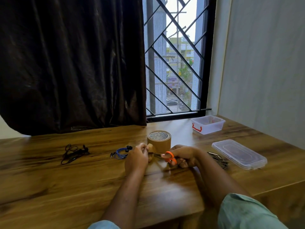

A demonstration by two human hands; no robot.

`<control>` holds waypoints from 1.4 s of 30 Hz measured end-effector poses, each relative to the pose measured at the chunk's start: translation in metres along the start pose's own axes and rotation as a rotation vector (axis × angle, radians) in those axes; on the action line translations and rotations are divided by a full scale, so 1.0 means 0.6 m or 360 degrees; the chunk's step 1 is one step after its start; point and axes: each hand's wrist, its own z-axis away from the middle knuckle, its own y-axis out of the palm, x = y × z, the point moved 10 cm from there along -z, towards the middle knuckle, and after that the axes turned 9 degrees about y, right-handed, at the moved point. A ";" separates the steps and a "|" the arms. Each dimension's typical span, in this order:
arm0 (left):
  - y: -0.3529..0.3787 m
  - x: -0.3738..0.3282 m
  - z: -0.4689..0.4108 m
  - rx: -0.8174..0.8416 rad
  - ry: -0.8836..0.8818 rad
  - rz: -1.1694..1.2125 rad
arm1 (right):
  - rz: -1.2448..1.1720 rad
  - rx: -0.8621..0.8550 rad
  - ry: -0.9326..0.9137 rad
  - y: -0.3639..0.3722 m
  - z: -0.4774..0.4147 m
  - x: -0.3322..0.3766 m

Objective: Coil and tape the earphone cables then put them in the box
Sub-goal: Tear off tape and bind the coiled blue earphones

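Note:
My left hand (137, 158) pinches a strip of brown tape (151, 150) pulled from the roll of brown tape (159, 139) standing just behind. Gripping orange-handled scissors (170, 157), my right hand (183, 156) has the blades at the strip. Blue earphones (121, 152) lie coiled left of my left hand. Black earphones (74, 152) lie loose further left. Another dark cable (218, 160) lies to the right of my right forearm. The clear plastic box (208, 124) with a red latch stands at the back right, open.
The box's clear lid (239, 153) lies flat on the right of the wooden table (66, 187). A dark curtain (71, 63) hangs behind the table's left, a barred window (176, 63) behind its middle. A wall bounds the right side.

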 end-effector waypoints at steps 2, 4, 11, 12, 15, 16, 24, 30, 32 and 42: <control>-0.002 0.004 0.000 -0.0008 -0.0042 0.0027 | 0.0009 0.0003 -0.0016 -0.003 0.001 -0.001; -0.003 0.008 0.000 -0.0019 -0.0074 0.0051 | -0.0001 0.0070 0.0009 -0.002 0.003 -0.006; 0.002 0.015 -0.004 -0.0031 -0.0079 0.0045 | -0.0127 -0.0001 0.0099 -0.026 0.011 -0.035; 0.002 0.015 -0.003 -0.0034 -0.0082 0.0028 | -0.0085 -0.0196 0.0072 -0.042 0.012 -0.036; 0.003 0.016 -0.003 -0.0030 -0.0094 -0.0012 | -0.0091 -0.0697 -0.0098 -0.076 0.028 -0.030; 0.004 0.017 -0.002 -0.0020 -0.0096 -0.0027 | -0.0133 -0.0787 -0.0174 -0.077 0.035 -0.028; 0.010 0.023 -0.001 0.0011 -0.0148 -0.0049 | 0.0294 -0.1752 -0.0317 -0.105 0.088 -0.011; 0.008 0.023 0.004 0.0019 -0.0161 -0.0049 | 0.0310 -0.1470 -0.0059 -0.107 0.048 -0.002; 0.005 0.022 0.004 0.0012 -0.0167 -0.0056 | 0.0258 -0.1366 -0.0007 -0.113 0.035 -0.001; 0.003 0.017 0.004 0.0009 -0.0171 -0.0076 | 0.1207 -0.1768 -0.0550 -0.038 0.033 0.086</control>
